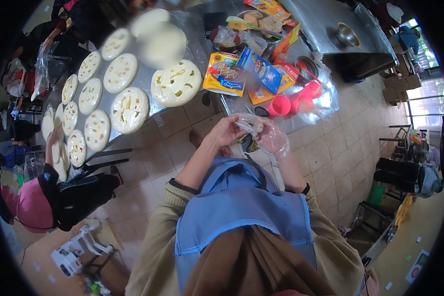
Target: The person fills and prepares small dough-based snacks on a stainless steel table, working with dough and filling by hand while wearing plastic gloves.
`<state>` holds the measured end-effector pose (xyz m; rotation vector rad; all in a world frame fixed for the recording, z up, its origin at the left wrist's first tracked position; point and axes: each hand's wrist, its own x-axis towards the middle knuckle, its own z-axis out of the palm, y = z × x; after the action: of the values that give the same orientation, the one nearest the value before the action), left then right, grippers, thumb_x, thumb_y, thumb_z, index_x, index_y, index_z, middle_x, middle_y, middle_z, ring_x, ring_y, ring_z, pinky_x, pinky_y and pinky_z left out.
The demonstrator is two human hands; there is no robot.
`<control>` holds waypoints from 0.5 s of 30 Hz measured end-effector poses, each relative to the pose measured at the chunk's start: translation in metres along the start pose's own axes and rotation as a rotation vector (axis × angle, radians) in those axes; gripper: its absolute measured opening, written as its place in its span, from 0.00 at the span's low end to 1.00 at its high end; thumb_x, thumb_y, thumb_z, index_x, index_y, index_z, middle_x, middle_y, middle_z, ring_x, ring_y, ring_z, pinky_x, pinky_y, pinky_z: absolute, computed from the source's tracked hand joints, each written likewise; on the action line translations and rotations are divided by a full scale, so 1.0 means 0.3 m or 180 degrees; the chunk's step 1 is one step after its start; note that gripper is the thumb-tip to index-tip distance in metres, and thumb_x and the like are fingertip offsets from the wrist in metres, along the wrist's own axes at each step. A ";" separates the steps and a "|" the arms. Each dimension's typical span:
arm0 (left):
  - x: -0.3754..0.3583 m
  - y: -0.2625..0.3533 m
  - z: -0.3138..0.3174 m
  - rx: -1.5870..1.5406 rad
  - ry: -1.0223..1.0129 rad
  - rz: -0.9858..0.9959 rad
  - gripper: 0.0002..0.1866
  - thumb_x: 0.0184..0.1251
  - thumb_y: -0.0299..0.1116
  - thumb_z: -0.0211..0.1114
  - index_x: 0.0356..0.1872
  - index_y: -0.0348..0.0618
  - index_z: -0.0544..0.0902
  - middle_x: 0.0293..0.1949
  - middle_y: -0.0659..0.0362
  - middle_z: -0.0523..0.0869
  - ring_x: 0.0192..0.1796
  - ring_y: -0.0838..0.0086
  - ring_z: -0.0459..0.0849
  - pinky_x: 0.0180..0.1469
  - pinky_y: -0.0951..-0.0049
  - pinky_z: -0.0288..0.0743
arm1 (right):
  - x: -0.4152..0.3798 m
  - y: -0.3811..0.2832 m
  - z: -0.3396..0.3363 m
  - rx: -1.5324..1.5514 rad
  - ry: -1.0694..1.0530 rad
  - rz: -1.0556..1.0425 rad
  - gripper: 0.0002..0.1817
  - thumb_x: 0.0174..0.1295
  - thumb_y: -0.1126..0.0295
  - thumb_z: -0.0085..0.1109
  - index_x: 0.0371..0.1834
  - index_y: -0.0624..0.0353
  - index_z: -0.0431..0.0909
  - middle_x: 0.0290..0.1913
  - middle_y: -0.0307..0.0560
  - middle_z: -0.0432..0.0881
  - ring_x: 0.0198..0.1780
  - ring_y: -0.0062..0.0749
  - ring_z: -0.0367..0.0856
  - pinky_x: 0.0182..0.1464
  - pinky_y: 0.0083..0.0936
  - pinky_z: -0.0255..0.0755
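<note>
In front of my apron, at the table's near edge, my left hand (226, 130) is bare and its fingers are closed on a thin clear plastic glove (250, 121). The crumpled film stretches across to my right hand (274, 138), which wears a clear plastic glove loose at the wrist. The right fingers are bent against the same film, partly hidden by its glare. Just beyond the hands stand pink cups (279, 105) and a scissors-like tool (251, 109).
Round dough discs with colourful toppings (129, 110) cover the metal table to the left. Yellow and blue packages (224, 74), a metal bowl (306, 68) and bags crowd the table ahead. A metal bowl (348, 34) sits on the steel unit. A person in pink (34, 204) is at left.
</note>
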<state>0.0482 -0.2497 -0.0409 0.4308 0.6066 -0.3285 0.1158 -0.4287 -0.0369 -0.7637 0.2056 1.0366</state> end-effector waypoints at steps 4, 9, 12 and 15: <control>0.002 -0.004 -0.043 -0.0426 -0.0483 0.0032 0.11 0.67 0.37 0.52 0.43 0.42 0.75 0.38 0.58 0.82 0.43 0.73 0.82 0.44 0.71 0.80 | -0.057 -0.065 0.103 -0.2675 0.0066 -0.0261 0.14 0.60 0.58 0.58 0.36 0.58 0.78 0.27 0.32 0.75 0.28 0.17 0.70 0.29 0.18 0.64; -0.487 0.114 0.440 -0.0118 -0.0254 0.0619 0.08 0.67 0.36 0.54 0.38 0.43 0.74 0.31 0.64 0.76 0.33 0.79 0.77 0.38 0.75 0.74 | -0.410 -0.301 0.556 -0.3529 -0.0044 -0.1144 0.13 0.57 0.60 0.62 0.35 0.58 0.78 0.28 0.36 0.76 0.29 0.16 0.70 0.29 0.18 0.63; -0.728 0.131 0.602 0.0242 -0.0588 0.1233 0.10 0.64 0.34 0.57 0.40 0.39 0.73 0.32 0.61 0.77 0.34 0.79 0.77 0.35 0.75 0.71 | -0.575 -0.338 0.655 -0.4529 -0.0388 -0.2092 0.13 0.57 0.60 0.62 0.36 0.58 0.78 0.29 0.37 0.77 0.29 0.18 0.71 0.30 0.19 0.64; -0.837 0.090 0.702 -0.0004 -0.0939 0.1816 0.07 0.59 0.30 0.59 0.31 0.35 0.76 0.26 0.55 0.78 0.27 0.76 0.77 0.28 0.73 0.66 | -0.622 -0.314 0.672 -0.5378 -0.0742 -0.2454 0.13 0.57 0.61 0.61 0.36 0.59 0.79 0.30 0.38 0.77 0.30 0.20 0.72 0.31 0.20 0.65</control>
<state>-0.0351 -0.2848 0.2753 0.5229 0.1786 0.1536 0.0597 -0.4533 0.2469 -1.9684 -1.2530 0.3257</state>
